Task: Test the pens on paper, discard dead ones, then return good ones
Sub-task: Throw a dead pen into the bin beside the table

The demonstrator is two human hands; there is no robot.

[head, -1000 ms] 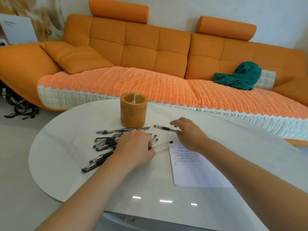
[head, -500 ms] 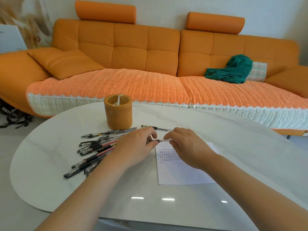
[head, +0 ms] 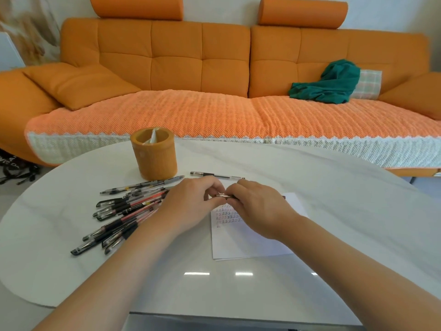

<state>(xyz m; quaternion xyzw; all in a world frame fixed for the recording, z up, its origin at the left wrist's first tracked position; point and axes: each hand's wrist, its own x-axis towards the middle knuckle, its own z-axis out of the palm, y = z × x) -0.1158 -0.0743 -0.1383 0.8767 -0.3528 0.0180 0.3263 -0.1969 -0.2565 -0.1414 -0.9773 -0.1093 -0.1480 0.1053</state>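
Left hand (head: 191, 202) and right hand (head: 259, 207) both pinch one pen (head: 222, 195), mostly hidden under their curled fingers, which also cover part of the writing on the paper (head: 250, 244).

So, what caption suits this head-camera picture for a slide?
Left hand and right hand grip a pen over the paper, pens heaped by the holder.

Left hand (head: 191, 205) lifted off pen pile (head: 124, 211); right hand (head: 259, 207) drawn back from lone pen (head: 214, 175). Both hands met, now pinching pen (head: 222, 195) above paper (head: 238, 244) top edge.
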